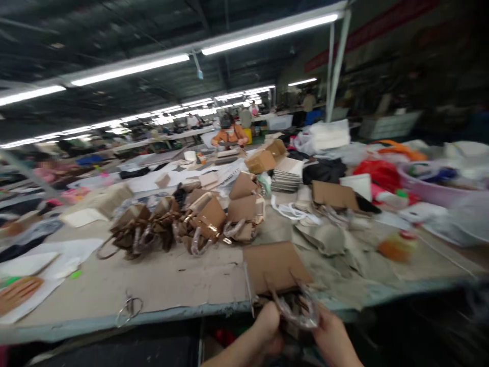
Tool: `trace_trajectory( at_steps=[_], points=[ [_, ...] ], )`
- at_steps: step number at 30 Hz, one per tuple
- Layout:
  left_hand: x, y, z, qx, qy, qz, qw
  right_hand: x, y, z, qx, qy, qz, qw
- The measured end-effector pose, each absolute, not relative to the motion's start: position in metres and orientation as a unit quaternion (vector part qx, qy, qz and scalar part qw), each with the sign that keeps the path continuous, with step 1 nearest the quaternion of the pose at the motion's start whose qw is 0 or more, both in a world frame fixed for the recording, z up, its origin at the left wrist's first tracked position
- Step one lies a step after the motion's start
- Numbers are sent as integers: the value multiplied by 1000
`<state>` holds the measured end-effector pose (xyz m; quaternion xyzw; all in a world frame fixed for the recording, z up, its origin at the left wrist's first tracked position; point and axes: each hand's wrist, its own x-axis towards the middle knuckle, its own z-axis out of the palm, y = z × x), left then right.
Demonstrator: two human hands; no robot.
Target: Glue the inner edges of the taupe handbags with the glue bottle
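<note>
1. The brown, box-shaped handbag with plastic-wrapped handles (277, 266) lies just ahead of the hands, its near end between them.
2. Left hand (268, 326) and right hand (331, 331) are clamped on that end — fingertips seem hidden.
3. Similar brown, plastic-handled bags (211, 216) cluster beyond — left of both hands.

A tabletop (208, 278) is carrying a row of brown handbags (209, 218). Scissors (130, 305) are lying near its front edge. Grey-green cloth (328, 239) is spreading over the right side, where an orange container (397, 246) is sitting and a purple basin (430, 189) is standing farther back.
</note>
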<state>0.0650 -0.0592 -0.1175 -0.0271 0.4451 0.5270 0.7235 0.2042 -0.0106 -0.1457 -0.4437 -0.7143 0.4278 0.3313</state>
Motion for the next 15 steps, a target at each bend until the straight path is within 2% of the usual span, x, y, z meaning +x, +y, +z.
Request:
trace_trajectory(
  at_steps=[4,10,15],
  points=[
    [60,-56,-102,10,454,461,762,190,-20,-130,-426,-691,490,319],
    [61,-50,-107,-13,467,492,734,188,-32,-119,-412,-760,401,304],
    [58,-48,-112,-53,491,511,704,199,-40,-99,-341,-804,387,295]
  ],
)
